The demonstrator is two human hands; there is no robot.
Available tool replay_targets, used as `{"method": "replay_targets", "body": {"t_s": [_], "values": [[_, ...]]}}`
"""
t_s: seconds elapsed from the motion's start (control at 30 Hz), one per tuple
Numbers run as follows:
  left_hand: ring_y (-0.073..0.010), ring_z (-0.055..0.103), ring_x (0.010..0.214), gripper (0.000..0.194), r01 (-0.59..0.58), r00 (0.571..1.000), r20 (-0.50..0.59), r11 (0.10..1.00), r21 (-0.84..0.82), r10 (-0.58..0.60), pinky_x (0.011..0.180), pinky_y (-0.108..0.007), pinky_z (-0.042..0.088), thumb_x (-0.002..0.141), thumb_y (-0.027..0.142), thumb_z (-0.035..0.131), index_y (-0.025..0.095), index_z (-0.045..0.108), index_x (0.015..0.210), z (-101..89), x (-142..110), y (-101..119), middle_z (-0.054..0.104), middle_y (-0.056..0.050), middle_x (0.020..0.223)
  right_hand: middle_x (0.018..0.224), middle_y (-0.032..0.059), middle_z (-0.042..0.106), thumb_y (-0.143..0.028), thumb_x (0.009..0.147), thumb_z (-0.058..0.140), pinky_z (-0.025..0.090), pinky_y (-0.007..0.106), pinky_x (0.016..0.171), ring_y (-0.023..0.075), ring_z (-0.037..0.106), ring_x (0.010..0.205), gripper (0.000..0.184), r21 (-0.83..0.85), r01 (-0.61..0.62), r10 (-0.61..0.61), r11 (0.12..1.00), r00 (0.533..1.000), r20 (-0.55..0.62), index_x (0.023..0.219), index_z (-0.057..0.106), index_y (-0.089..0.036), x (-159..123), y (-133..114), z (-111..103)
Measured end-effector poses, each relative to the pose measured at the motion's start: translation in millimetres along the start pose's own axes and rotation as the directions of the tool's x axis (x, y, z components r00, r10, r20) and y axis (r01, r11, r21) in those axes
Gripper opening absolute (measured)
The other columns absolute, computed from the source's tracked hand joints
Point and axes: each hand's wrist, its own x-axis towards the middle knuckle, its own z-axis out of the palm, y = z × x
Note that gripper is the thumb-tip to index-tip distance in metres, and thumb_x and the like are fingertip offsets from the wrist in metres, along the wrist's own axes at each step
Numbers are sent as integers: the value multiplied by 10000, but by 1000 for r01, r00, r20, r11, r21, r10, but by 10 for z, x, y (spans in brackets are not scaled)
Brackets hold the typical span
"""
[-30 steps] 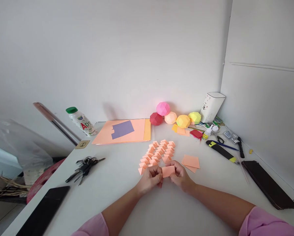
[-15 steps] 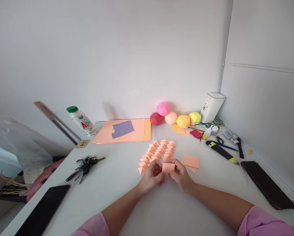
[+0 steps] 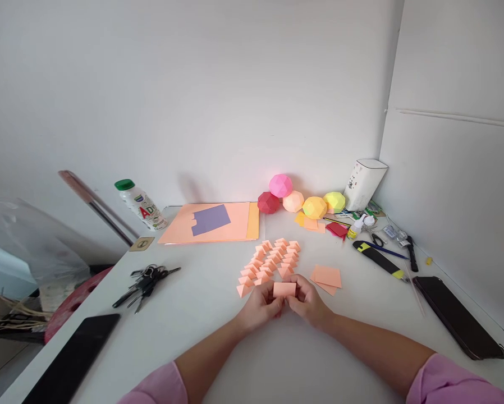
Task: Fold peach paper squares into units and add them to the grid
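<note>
Both hands meet over the middle of the white table (image 3: 218,314) and pinch one small folded piece of peach paper (image 3: 284,289). My left hand (image 3: 260,307) grips its left end, my right hand (image 3: 308,300) its right end. Just beyond the fingers lie several folded peach paper units (image 3: 271,261) set out in rows. Two flat peach paper squares (image 3: 328,277) rest to the right of my right hand.
Paper balls (image 3: 298,200) line the back wall beside a white box (image 3: 363,182). Peach and purple sheets (image 3: 212,222), a bottle (image 3: 140,205) and keys (image 3: 145,283) lie left. Black phones sit at the front left (image 3: 73,359) and right (image 3: 458,315); a utility knife (image 3: 378,258), glue and pens clutter the right.
The peach paper between my fingers has become narrower and shifted slightly left, and my two hands have closed in toward each other.
</note>
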Motion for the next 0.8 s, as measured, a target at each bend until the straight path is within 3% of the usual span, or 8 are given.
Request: {"method": "replay_targets", "body": {"t_s": [0.27, 0.8], "values": [[-111, 491, 505, 76, -32, 999, 6, 998, 53, 32, 479, -233, 354, 670, 94, 498, 158, 498, 709, 3, -6, 28, 523, 28, 546, 673, -34, 493, -102, 701, 504, 325, 205, 480, 77, 400, 516, 230, -26, 10, -10, 1000, 1000, 0, 911, 512, -194, -3, 8, 0], [-110, 530, 438, 129, -99, 995, -35, 977, -187, 94, 430, -230, 407, 729, 205, 517, 183, 417, 651, -75, 24, -133, 559, 22, 556, 618, -65, 449, -105, 685, 472, 293, 194, 451, 65, 365, 484, 264, -56, -35, 31, 998, 998, -60, 933, 495, -193, 0, 52, -35]]}}
